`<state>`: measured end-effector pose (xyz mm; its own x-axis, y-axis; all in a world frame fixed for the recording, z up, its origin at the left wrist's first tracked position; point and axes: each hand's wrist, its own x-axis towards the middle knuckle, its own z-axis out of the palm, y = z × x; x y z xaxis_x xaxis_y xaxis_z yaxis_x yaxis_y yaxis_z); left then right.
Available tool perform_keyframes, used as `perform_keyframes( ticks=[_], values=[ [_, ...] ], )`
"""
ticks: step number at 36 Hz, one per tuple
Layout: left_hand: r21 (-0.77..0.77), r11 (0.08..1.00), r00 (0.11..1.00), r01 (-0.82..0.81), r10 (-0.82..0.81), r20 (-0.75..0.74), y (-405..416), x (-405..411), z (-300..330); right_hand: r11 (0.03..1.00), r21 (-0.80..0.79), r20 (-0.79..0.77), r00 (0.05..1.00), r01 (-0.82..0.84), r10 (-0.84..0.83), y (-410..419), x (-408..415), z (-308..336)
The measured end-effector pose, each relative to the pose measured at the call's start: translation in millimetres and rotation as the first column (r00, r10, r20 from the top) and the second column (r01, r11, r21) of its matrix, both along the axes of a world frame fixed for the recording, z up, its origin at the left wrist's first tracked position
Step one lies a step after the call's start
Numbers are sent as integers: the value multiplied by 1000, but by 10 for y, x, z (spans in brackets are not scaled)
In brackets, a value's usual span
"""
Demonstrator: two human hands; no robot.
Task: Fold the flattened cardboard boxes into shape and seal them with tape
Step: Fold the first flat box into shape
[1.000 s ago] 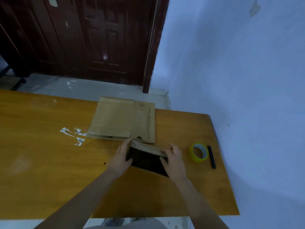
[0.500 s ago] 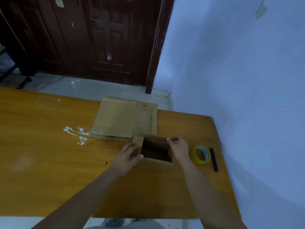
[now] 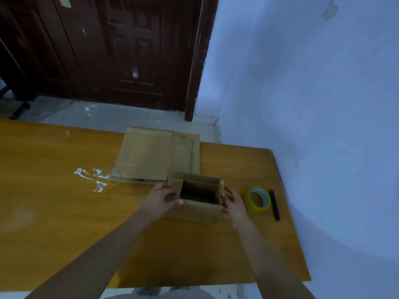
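Opened cardboard box (image 3: 195, 209) upright on table (image 3: 54, 212). Left hand (image 3: 160, 198) gripping its 9 o'clock flap; right hand (image 3: 234, 202) spread against 3 o'clock side.

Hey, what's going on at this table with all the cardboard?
A person is shaping a small cardboard box on a wooden table. The left hand grips its left flap and the right hand is held against its right side. The box stands open at the top, with no tape on it that I can see. More flattened cardboard lies just behind it. A roll of yellow tape and a black marker wait to the right, untouched.
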<state>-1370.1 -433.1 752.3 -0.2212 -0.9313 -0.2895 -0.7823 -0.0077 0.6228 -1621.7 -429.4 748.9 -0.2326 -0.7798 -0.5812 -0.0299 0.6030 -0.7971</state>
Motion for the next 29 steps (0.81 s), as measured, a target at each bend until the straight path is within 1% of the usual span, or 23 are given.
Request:
perform_keyframes(
  ticks=[3, 5, 7, 10, 12, 15, 18, 20, 21, 23, 24, 25, 26, 27, 28, 29],
  values=[
    [28, 999, 999, 45, -45, -1, 21, 39, 1, 995, 19, -21, 995, -94, 94, 5, -10, 7],
    [49, 998, 998, 34, -31, -54, 45, 50, -6, 992, 31, -25, 992, -119, 120, -6, -12, 17],
    [77, 997, 995, -2, 9, -99, 53, 58, -24, 988, 50, -64, 987, -144, 147, -31, -3, -11],
    [96, 995, 995, 35, -25, -98, 71, 65, -19, 985, 84, -134, 978, -152, 163, -63, 34, -85],
    [93, 993, 996, 67, -61, -68, 80, 63, -5, 984, 103, -132, 978, -145, 158, -81, 50, -108],
    [54, 992, 990, 110, -114, 83, 60, 52, -7, 980, 126, -92, 982, -153, 166, -106, 52, -85],
    [28, 998, 987, 53, -57, 152, 7, 45, -24, 972, 141, -73, 977, -188, 199, -123, 52, -79],
    [14, 1000, 986, 6, -8, 166, -21, 25, -16, 977, 91, -96, 975, -193, 201, -117, 43, -60],
    [3, 1000, 988, -31, 30, 152, -28, 3, -12, 981, 37, -116, 974, -192, 195, -113, 36, -44],
    [2, 992, 990, -127, 127, 62, -34, -46, -13, 973, -73, -160, 965, -221, 207, -98, 29, 22],
    [1, 986, 986, -169, 169, 5, -37, -69, -10, 957, -108, -192, 950, -269, 246, -99, 32, 51],
    [-2, 981, 980, -194, 194, -37, -39, -86, -13, 929, -125, -248, 918, -348, 310, -103, 38, 88],
    [-12, 980, 979, -201, 200, -48, -42, -101, -20, 889, -111, -340, 857, -445, 387, -111, 44, 106],
    [-24, 981, 981, -193, 193, -21, -42, -116, -26, 833, -72, -459, 760, -549, 461, -118, 49, 101],
    [-39, 984, 984, -173, 175, 37, -39, -130, -38, 779, -22, -564, 651, -626, 507, -110, 60, 86],
    [-58, 988, 983, -142, 148, 113, -32, -145, -42, 738, 26, -635, 559, -674, 533, -92, 67, 60]
  ],
)
